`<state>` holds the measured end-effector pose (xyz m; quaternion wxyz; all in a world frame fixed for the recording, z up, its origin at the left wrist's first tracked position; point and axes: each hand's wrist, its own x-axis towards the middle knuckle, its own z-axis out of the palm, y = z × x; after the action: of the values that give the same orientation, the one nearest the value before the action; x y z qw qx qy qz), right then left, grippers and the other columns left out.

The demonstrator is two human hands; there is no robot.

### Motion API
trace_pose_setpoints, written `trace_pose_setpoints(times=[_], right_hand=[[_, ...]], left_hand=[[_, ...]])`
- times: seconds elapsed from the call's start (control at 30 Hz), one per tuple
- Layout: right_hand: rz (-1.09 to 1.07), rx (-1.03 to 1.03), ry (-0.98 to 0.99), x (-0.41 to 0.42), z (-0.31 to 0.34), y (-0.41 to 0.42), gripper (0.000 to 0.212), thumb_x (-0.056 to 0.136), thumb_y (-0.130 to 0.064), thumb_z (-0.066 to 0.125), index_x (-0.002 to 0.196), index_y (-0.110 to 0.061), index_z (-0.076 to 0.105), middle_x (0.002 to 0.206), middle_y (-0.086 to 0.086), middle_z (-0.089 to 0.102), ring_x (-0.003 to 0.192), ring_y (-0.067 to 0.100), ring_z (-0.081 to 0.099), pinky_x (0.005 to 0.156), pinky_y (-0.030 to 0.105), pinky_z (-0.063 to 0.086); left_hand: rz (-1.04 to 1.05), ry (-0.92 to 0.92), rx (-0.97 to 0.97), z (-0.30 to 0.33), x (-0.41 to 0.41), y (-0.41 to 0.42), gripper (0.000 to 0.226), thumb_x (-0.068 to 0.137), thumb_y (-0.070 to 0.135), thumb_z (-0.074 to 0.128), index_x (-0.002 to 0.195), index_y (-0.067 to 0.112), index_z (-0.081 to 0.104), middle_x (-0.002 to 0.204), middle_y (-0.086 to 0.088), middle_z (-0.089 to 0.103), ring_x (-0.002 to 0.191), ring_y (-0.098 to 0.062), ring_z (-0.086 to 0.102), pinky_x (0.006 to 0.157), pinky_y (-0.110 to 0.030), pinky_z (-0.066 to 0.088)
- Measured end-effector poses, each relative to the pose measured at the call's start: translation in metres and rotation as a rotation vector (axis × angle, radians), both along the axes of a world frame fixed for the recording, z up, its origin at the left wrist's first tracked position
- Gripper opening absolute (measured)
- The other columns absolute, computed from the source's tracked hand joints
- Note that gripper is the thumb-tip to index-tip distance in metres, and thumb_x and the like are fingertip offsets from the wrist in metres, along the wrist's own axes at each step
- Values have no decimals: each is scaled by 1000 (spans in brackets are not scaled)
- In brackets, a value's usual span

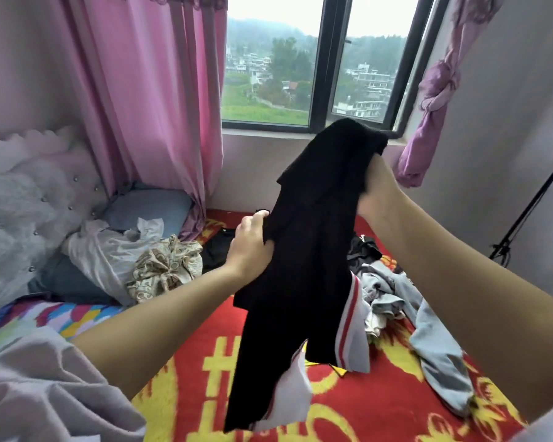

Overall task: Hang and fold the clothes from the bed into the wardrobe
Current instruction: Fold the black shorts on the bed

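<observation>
Both hands hold a black garment (pixel 313 237) above the bed (pixel 348 406). The left hand (pixel 251 247) grips its side edge. The right hand (pixel 379 189) grips its upper part.

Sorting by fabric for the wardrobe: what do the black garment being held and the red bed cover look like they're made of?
Black garment: seemingly a soft matte knit, draping limply from both hands, no sheen; the weave is hard to resolve. Red bed cover: plush, fuzzy pile like fleece, with blurred-edged yellow patterning.

No legible text; large yellow characters woven into red fleece blanket (pixel 348 406) on bed, unreadable.
</observation>
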<state>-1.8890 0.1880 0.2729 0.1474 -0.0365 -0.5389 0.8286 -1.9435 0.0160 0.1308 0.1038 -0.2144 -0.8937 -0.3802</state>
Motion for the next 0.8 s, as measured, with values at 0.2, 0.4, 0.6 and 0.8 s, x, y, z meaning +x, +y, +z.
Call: trace_pose_setpoints(times=[0.2,0.4,0.6,0.8], right_hand=[[-107,-235,14,-23,34,1,36,98,-3,27,109,-4,62,104,15,65,93,28,63,92,42,52],[-313,1,23,-36,24,0,34,93,-2,33,110,-9,62,88,6,62,79,21,61,75,34,53],[-216,1573,-392,-24,-33,51,93,82,-26,65,153,-16,6,155,20,16,145,37,9,115,54,17],[391,1684,45,9,-92,-8,95,83,-24,69,154,-25,5,142,9,46,129,24,45,108,38,33]], left_hand=[[-337,202,-47,-44,60,1,85,86,48,46,153,11,10,153,-7,29,141,-18,23,117,-46,18],[-180,-354,125,-21,36,32,16,92,17,53,89,6,65,88,-6,66,86,-21,61,67,-27,40],[-200,-475,418,14,13,3,29,90,20,60,62,14,55,59,3,49,57,-11,43,53,-24,33],[-289,-756,237,52,11,0,26,97,28,53,78,16,65,70,2,65,57,-5,59,60,-19,47]])
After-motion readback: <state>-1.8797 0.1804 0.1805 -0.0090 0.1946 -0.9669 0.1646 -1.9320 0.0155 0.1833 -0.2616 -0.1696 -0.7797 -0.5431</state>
